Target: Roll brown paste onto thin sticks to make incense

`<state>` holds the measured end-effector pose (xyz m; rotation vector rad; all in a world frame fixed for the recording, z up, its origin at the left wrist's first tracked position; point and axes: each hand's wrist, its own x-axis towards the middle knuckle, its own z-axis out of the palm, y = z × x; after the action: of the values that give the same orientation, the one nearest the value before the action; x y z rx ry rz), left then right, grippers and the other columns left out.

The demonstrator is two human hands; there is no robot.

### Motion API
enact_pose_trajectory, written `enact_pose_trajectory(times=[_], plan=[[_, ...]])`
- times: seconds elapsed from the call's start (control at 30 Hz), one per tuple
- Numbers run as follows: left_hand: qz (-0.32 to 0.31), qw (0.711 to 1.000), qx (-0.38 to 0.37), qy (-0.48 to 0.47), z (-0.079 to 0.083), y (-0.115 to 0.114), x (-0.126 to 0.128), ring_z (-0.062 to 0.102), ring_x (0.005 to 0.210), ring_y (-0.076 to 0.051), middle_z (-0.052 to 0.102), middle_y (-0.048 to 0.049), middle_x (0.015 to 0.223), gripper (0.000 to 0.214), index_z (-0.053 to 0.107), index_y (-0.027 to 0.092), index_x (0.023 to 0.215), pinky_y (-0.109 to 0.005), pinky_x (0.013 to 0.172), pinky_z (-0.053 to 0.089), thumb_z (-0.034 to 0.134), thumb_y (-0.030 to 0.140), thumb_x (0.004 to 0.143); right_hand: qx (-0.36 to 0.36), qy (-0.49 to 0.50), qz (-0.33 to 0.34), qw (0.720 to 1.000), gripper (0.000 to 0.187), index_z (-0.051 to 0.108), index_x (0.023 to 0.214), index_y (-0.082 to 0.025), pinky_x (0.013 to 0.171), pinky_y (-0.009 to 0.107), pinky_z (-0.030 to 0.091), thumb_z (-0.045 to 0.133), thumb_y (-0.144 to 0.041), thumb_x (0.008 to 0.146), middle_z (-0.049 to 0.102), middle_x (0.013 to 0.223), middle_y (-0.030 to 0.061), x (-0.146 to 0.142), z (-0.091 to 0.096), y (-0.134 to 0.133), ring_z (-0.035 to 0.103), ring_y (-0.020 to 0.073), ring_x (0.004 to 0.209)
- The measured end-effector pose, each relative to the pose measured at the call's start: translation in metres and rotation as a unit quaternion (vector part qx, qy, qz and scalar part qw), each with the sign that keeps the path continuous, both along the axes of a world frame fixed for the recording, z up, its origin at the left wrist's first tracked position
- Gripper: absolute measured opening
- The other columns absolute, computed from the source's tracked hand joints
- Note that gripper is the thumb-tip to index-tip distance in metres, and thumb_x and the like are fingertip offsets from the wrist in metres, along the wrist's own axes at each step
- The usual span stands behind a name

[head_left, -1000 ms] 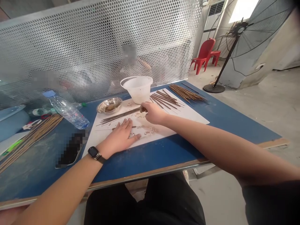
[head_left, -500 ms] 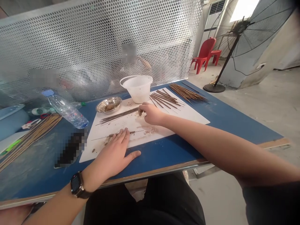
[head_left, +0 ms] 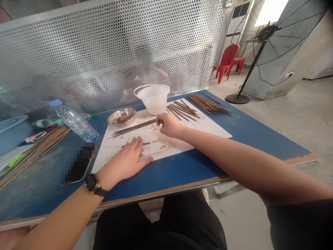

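My left hand [head_left: 127,156] lies flat with its fingers stretched out, over a thin incense stick [head_left: 146,143] coated with brown paste. Most of that stick is under the fingers. Farther back, my right hand [head_left: 171,125] is closed, fingers curled in, at the right end of a row of thin dark sticks [head_left: 132,129]. What its fingertips hold, if anything, is hidden. Both hands are over a white sheet [head_left: 179,140] strewn with brown crumbs. Thicker coated sticks [head_left: 184,109] lie beyond the right hand.
A metal bowl [head_left: 110,120] with brown lumps and a white bucket [head_left: 154,100] stand at the back. More brown sticks [head_left: 208,103] lie on the blue table [head_left: 260,133] at right. Leftward are a water bottle [head_left: 78,121], a phone [head_left: 79,163] and long sticks [head_left: 39,149]. A perforated metal screen [head_left: 104,52] rises behind.
My left hand has slid forward, away from me, over the coated stick, and the stick has moved with it. My right hand has shifted slightly right, staying closed.
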<state>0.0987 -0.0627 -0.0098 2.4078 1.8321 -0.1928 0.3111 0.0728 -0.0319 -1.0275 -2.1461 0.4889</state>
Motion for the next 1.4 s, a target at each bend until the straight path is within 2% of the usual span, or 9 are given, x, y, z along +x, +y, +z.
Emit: enact_pose_trajectory(times=[0.13, 0.23, 0.33, 0.53, 0.63, 0.8, 0.93, 1.03, 1.4], plan=[[0.004, 1.0, 0.006, 0.019, -0.003, -0.035, -0.002, 0.027, 0.161, -0.042, 0.024, -0.0185, 0.175, 0.109, 0.034, 0.007, 0.169, -0.055, 0.13, 0.029, 0.035, 0.086, 0.094, -0.007, 0.023, -0.003, 1.0, 0.03, 0.056, 0.074, -0.021, 0.07, 0.028, 0.041, 0.057, 0.002, 0.054, 0.058, 0.081, 0.0002, -0.002, 0.001, -0.003, 0.055, 0.0168, 0.076], [0.004, 1.0, 0.007, 0.003, -0.005, -0.04, -0.005, 0.028, 0.16, -0.041, 0.024, -0.0168, 0.175, 0.106, 0.033, 0.01, 0.169, -0.055, 0.129, 0.031, 0.035, 0.086, 0.095, -0.02, 0.038, 0.004, 0.999, 0.025, 0.057, 0.071, -0.022, 0.069, 0.028, 0.041, 0.059, -0.001, 0.058, 0.061, 0.077, -0.0003, -0.002, 0.003, -0.006, 0.054, 0.0158, 0.072], [0.0, 1.0, 0.009, -0.012, -0.006, -0.022, -0.007, 0.026, 0.161, -0.041, 0.022, -0.0183, 0.175, 0.105, 0.029, 0.008, 0.17, -0.056, 0.129, 0.03, 0.034, 0.083, 0.097, -0.027, 0.062, 0.003, 0.998, 0.019, 0.058, 0.072, -0.022, 0.068, 0.028, 0.042, 0.061, -0.005, 0.063, 0.063, 0.074, -0.001, -0.002, 0.003, -0.007, 0.053, 0.0146, 0.069], [0.0, 1.0, -0.016, 0.024, -0.002, 0.033, -0.005, 0.009, 0.165, -0.039, 0.008, -0.0218, 0.176, 0.106, 0.018, -0.001, 0.17, -0.06, 0.132, 0.012, 0.023, 0.078, 0.1, -0.046, 0.081, -0.018, 0.995, 0.015, 0.069, 0.075, -0.02, 0.073, 0.03, 0.05, 0.067, -0.006, 0.068, 0.073, 0.078, 0.0012, 0.0, 0.0, -0.003, 0.064, 0.0175, 0.075], [0.004, 1.0, -0.026, 0.015, -0.001, 0.038, -0.005, 0.01, 0.164, -0.04, 0.007, -0.0213, 0.176, 0.106, 0.017, 0.001, 0.171, -0.062, 0.131, 0.015, 0.025, 0.079, 0.099, -0.06, 0.072, -0.024, 0.995, 0.017, 0.074, 0.074, -0.02, 0.076, 0.031, 0.052, 0.069, -0.004, 0.07, 0.076, 0.079, 0.0026, 0.0, -0.001, -0.002, 0.068, 0.0187, 0.077], [0.004, 1.0, -0.011, 0.027, -0.003, 0.003, -0.003, 0.014, 0.164, -0.04, 0.011, -0.0212, 0.176, 0.112, 0.017, -0.002, 0.17, -0.056, 0.133, 0.018, 0.028, 0.082, 0.097, -0.077, 0.049, -0.026, 0.996, 0.024, 0.08, 0.079, -0.019, 0.081, 0.033, 0.054, 0.066, 0.0, 0.073, 0.079, 0.085, 0.0043, -0.002, 0.0, -0.003, 0.07, 0.0201, 0.082], [0.02, 1.0, -0.006, 0.018, -0.003, -0.029, -0.003, 0.021, 0.163, -0.041, 0.016, -0.0183, 0.176, 0.113, 0.026, 0.003, 0.17, -0.054, 0.132, 0.025, 0.031, 0.087, 0.094, -0.083, 0.038, -0.018, 0.996, 0.03, 0.08, 0.08, -0.02, 0.082, 0.032, 0.054, 0.062, 0.003, 0.075, 0.081, 0.089, 0.004, -0.004, -0.001, -0.002, 0.072, 0.0205, 0.087], [0.022, 1.0, 0.008, 0.003, -0.006, -0.036, -0.005, 0.026, 0.161, -0.041, 0.022, -0.0171, 0.176, 0.11, 0.033, 0.008, 0.169, -0.053, 0.131, 0.028, 0.032, 0.088, 0.094, -0.075, 0.049, 0.0, 0.996, 0.031, 0.081, 0.081, -0.021, 0.083, 0.032, 0.055, 0.06, 0.003, 0.079, 0.082, 0.092, 0.0038, -0.004, -0.002, -0.001, 0.073, 0.0205, 0.089], [0.02, 0.999, -0.045, 0.006, 0.002, 0.034, -0.009, 0.011, 0.165, -0.04, 0.003, -0.0209, 0.177, 0.111, 0.015, 0.0, 0.171, -0.055, 0.131, 0.022, 0.027, 0.082, 0.097, -0.105, 0.033, 0.043, 0.993, 0.032, 0.083, 0.083, -0.019, 0.085, 0.03, 0.058, 0.06, 0.003, 0.087, 0.083, 0.093, 0.0058, -0.002, -0.001, -0.005, 0.075, 0.0192, 0.089]])
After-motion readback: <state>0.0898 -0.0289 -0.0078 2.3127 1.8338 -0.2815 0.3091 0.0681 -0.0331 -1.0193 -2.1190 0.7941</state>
